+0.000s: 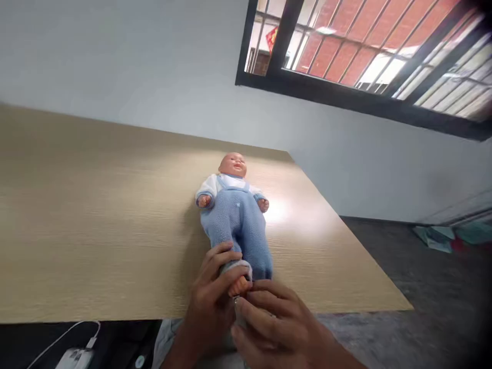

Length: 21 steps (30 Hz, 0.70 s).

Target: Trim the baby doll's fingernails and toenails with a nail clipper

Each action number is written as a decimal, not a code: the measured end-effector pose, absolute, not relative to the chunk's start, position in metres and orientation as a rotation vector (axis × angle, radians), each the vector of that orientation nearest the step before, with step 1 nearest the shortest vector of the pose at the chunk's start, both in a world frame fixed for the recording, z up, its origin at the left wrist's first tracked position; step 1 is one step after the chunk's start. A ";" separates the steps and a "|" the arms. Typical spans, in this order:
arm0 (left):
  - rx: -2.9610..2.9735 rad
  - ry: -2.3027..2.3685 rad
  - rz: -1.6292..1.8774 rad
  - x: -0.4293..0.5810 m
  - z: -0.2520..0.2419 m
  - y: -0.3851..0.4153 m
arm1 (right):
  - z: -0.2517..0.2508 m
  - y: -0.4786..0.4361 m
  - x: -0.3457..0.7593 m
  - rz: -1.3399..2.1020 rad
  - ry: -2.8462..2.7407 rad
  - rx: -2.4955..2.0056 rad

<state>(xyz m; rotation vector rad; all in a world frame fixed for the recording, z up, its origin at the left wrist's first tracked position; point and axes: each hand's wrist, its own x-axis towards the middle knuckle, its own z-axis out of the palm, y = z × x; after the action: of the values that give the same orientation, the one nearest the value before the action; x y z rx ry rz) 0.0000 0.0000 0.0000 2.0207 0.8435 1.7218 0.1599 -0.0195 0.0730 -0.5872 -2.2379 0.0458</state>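
Note:
A baby doll (pixel 236 215) in blue overalls and a white top lies on its back, its head away from me. My left hand (pixel 213 289) is closed around the cuff of one trouser leg and the doll's bare foot (pixel 239 286), whose toes face me. My right hand (pixel 272 323) is closed close beside that foot. Between its thumb and fingers is a small silvery tool (pixel 236 299), which looks like a nail clipper, its tip at the toes. Most of the tool is hidden by my fingers. The doll's other foot is covered by the trouser leg.
The doll lies on a light wooden table (pixel 115 215), near its right edge. Behind are a pale wall (pixel 134 61) and a barred window (pixel 346 51). A white device with a cable (pixel 75 357) sits below the table's front edge at the left.

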 end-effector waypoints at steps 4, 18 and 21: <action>2.004 0.867 1.713 -0.001 0.000 -0.003 | 0.078 -0.023 0.165 0.047 -2.350 -0.591; 2.004 0.875 1.749 0.001 0.001 -0.001 | 0.071 -0.021 0.170 0.001 -2.422 -0.528; 2.017 0.878 1.740 0.001 0.001 -0.002 | 0.071 -0.020 0.170 -0.013 -2.420 -0.499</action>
<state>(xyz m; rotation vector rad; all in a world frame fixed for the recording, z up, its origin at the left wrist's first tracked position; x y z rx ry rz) 0.0008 -0.0018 0.0012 2.0170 0.8780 1.7401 0.1695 -0.0197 0.0710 -0.4987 -2.4203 -0.0134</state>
